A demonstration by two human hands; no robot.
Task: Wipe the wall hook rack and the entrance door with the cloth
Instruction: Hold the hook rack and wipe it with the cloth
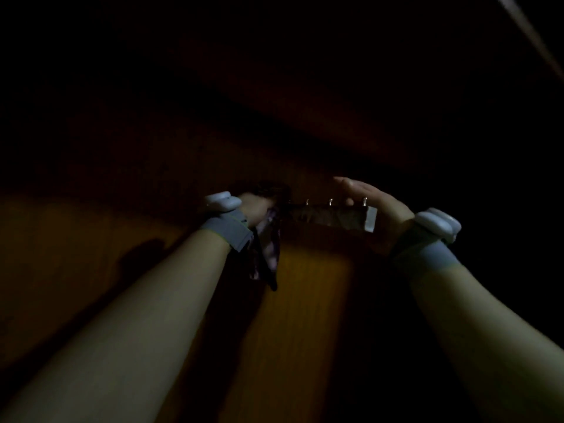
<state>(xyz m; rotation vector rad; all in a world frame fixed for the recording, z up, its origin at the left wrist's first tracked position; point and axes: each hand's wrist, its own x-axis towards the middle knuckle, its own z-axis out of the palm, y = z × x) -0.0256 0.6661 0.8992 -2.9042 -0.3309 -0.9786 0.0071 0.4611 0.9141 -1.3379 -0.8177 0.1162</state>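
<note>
**Two hands up at the hook rack**

Two bare forearms reach up in dim light. The left hand (254, 206) is clenched around the cloth (268, 248) — its dark tail dangling below the wrist — at the left end of the hook rack (332, 216). The right hand (370, 203) lies flat, fingers released, against the rack's right end. Behind — a brown wooden surface (305, 300).

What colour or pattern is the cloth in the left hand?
In the dim head view, the cloth held by the left hand looks dark with pale purplish blotches.

Head view, upward, near hands (320, 206)
</note>
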